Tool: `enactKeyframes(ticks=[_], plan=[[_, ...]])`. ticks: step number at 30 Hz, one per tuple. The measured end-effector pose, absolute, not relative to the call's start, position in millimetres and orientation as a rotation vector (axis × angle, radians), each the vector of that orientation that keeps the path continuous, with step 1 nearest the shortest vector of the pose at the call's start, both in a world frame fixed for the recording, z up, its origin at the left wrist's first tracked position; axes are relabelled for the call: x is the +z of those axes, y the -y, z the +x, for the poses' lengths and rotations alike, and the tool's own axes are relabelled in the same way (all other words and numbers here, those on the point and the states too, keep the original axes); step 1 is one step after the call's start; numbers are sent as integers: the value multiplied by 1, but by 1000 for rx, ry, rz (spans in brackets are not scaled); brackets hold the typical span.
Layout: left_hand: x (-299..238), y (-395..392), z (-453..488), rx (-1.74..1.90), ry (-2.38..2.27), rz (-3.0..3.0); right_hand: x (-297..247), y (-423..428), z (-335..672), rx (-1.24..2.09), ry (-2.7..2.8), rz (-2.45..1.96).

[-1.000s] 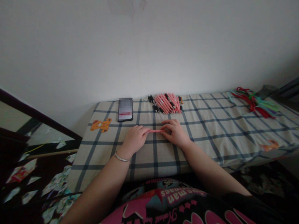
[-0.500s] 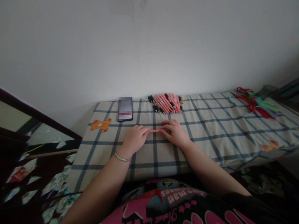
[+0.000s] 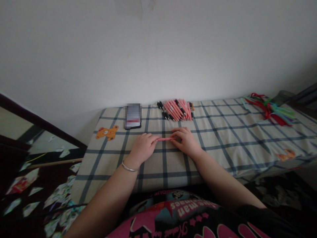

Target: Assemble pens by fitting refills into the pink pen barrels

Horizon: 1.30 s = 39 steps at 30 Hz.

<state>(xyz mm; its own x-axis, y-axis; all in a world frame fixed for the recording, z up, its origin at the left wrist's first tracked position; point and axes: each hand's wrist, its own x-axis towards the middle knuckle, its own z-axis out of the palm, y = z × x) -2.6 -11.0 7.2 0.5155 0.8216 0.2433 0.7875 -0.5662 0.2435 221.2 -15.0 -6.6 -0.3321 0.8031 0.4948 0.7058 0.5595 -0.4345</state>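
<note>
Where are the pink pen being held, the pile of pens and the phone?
pink pen (image 3: 164, 139), head view, bare middle of barrel.
pile of pens (image 3: 176, 110), head view, centre of heap.
phone (image 3: 132, 116), head view, middle of screen.

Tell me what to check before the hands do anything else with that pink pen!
1. Slim pink plastic pen held at both ends: ok, left hand pinches one end, right hand the other.
2. Pen level over the checked cloth: ok.
3. Whether the pen is whole or in two parts: cannot tell, fingers cover the ends.
4. Heap of pink and black pens behind the hands, apart from them: ok.
5. Black flat phone beside the heap, untouched: ok.
</note>
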Motion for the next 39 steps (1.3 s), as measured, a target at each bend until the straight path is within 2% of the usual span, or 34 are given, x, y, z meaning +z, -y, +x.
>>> enactKeyframes(ticks=[39], plan=[[7, 11, -2, 519, -1423, 2665, -8, 12, 222, 156, 2085, -1160]])
